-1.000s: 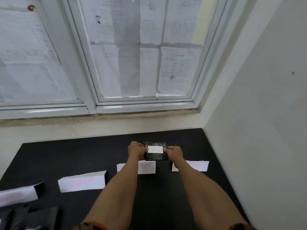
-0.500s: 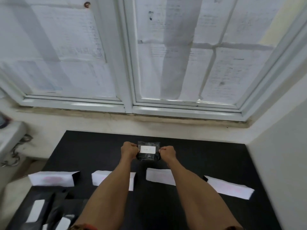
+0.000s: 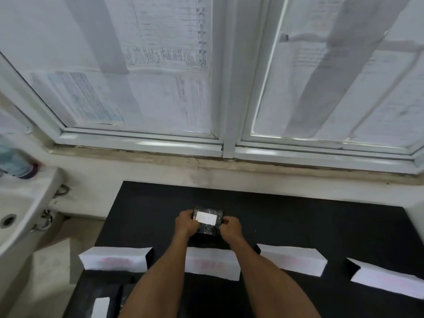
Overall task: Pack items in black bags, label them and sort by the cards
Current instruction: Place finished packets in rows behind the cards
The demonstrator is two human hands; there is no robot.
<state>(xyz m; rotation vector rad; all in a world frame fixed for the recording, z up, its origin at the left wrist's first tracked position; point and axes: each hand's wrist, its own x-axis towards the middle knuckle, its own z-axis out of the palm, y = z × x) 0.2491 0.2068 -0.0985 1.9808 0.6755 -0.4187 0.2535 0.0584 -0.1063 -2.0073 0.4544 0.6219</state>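
A small black bag (image 3: 208,222) sits between the two hands above the black worktop (image 3: 298,221), beyond the row of cards. It is glossy and closed, so what it holds cannot be seen. A white label (image 3: 206,218) lies across its upper face, with faint marks too small to read. Whether the bag touches the worktop or hangs just over it cannot be told.

The left hand (image 3: 185,223) grips the bag's left edge, fingers curled and pinched onto it beside the label's end. The right hand (image 3: 230,228) pinches the right edge in the same way, its knuckles toward the camera. Both forearms reach forward from the bottom of the picture, and the bag lies directly between the fingertips.

Four white folded cards stand in a line nearer the person: the first card (image 3: 114,259) at the left, the second card (image 3: 212,263) under the gap between the forearms, the third card (image 3: 290,260) right of the right forearm, and the fourth card (image 3: 387,280) at the far right. Each carries pink writing, too blurred to read. The held bag is just behind the second card.

At the lower left corner, more black bags (image 3: 103,294) lie in a pile, one showing a white label strip (image 3: 100,307). A white sink (image 3: 20,203) stands left of the worktop, and a paper-covered window (image 3: 160,88) rises behind.
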